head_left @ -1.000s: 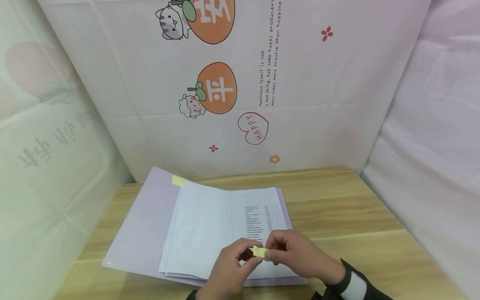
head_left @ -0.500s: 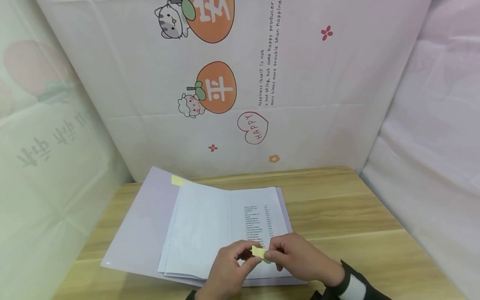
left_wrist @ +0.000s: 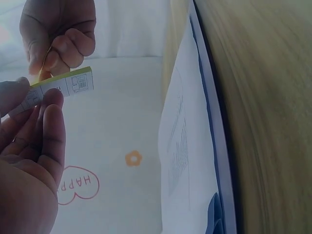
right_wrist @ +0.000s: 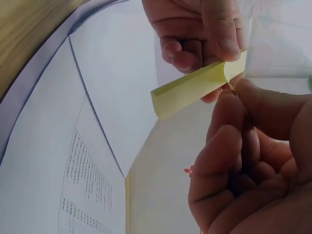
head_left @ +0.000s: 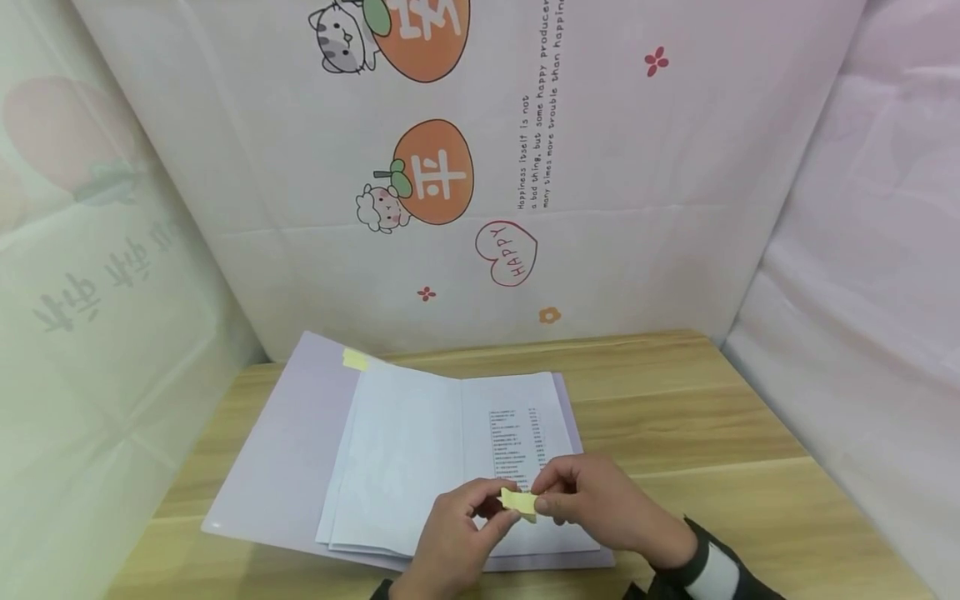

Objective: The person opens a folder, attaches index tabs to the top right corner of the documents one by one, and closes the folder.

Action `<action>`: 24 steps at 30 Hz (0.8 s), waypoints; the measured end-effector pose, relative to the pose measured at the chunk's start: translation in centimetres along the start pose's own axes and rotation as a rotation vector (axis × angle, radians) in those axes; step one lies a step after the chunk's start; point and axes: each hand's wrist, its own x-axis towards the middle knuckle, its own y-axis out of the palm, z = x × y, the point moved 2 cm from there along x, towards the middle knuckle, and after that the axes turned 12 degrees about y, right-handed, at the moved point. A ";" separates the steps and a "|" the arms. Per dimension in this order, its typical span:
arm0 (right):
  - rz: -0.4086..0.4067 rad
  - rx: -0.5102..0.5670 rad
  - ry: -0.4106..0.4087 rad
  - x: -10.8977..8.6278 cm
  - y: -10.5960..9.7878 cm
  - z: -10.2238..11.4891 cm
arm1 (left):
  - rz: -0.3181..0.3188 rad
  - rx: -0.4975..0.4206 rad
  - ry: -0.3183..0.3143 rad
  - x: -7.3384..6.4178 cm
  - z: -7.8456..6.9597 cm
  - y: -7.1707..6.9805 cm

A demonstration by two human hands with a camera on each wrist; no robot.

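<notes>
A small yellow sticky note pad is held above the open folder's right-hand page. My left hand pinches it between thumb and fingers; the printed backing shows in the left wrist view. At the pad's other end, my right hand pinches the edge of the top sheet, which curves up from the pad in the right wrist view. Below lies a lilac folder, open to a blank left page and a right page with a printed list.
One yellow sticky note sticks out at the left page's upper left corner, over the folder cover. All of this rests on a wood-grain table. A printed white cloth hangs behind, with further cloth at both sides.
My right hand shifts slightly down, then back up, still pinching at the pad's right end. The left hand and pad drift slightly left. The folder stays put.
</notes>
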 end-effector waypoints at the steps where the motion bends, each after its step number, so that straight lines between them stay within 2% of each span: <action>1: 0.001 0.005 0.011 0.0 0.0 0.0 | 0.003 -0.003 0.002 0.0 0.0 0.0; 5: 0.014 -0.004 0.008 0.1 0.0 -0.2 | 0.010 -0.006 0.011 0.1 -0.1 0.1; 11: 0.012 -0.040 -0.046 0.1 0.0 -0.4 | 0.001 0.005 0.022 0.2 -0.2 0.0; 20: 0.106 0.022 -0.074 -0.2 0.3 -0.2 | 0.023 0.015 0.026 0.1 -0.4 0.2; 24: 0.101 0.005 -0.085 -0.4 0.4 0.0 | 0.025 0.025 0.029 0.1 -0.6 0.2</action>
